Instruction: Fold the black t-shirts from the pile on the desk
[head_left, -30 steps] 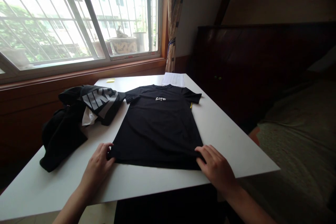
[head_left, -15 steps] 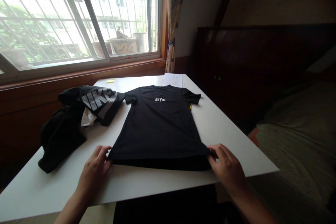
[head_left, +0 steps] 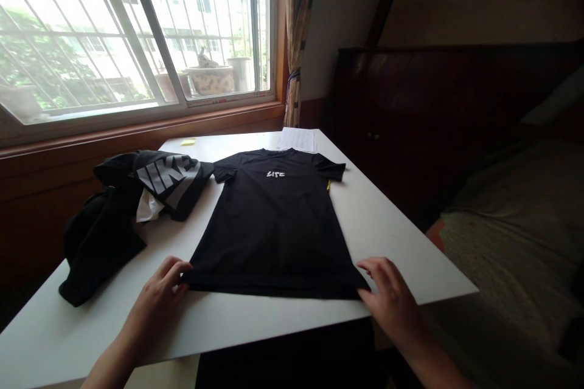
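A black T-shirt point(head_left: 274, 225) with small white lettering lies spread flat on the white table point(head_left: 387, 237), its collar away from me and its hem towards me. My left hand point(head_left: 159, 289) pinches the left corner of the hem between thumb and fingers. At the right hem corner is my right hand point(head_left: 392, 292); its thumb touches the cloth, while the index finger is raised apart from the thumb.
Left of the shirt lies a crumpled black and grey garment point(head_left: 104, 231) with large lettering. Papers point(head_left: 297, 140) and a yellow note point(head_left: 187, 142) are at the table's far side. Beyond stand a barred window and a curtain point(head_left: 295, 42). A bed point(head_left: 515, 213) is on the right.
The front hem has come down over the back layer and now lies flatter. My right hand's fingers have parted from the hem corner. The view has shifted slightly.
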A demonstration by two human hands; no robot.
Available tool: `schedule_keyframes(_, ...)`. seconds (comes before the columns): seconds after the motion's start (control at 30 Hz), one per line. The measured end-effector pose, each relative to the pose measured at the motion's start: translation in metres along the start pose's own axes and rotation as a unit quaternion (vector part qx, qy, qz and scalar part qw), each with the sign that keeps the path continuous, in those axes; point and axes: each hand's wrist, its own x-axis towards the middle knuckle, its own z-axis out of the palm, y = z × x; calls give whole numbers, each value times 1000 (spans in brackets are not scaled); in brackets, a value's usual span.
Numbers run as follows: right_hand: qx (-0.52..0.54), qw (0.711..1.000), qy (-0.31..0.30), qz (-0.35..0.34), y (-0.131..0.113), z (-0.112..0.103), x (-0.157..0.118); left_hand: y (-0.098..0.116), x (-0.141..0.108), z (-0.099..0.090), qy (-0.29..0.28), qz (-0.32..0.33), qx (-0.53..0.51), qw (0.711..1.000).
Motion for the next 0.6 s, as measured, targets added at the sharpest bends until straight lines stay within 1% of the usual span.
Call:
schedule_keyframes(0.07, 5, 999, -33, -2, 1, 4, -4, -4, 2, -2, -12, 27, -26, 999)
schedule_keyframes(0.1, 5, 999, -40, -4, 2, 4, -6, -6, 2, -2, -19, 38, -34, 999)
schedule_keyframes(0.27, -15, 1000, -12, -5, 11, -8, -9, -21, 2, -1, -64, 54, -27, 996)
schedule_keyframes(0.37, -12, 999, -31, -28, 19, -10, -13, -25, 2, -3, -93, 73, -21, 993)
schedule_keyframes(0.43, 5, 997, -64, -47, 24, -8, -17, -24, 4, -8, -112, 84, -17, 990)
schedule_keyframes(0.53, 41, 991, -111, -69, 29, -8, -20, -14, 10, -20, -139, 88, -16, 986)
schedule_keyframes(0.6, 69, 986, -136, -73, 31, -13, -18, -6, 17, -30, -119, 68, -2, 991)
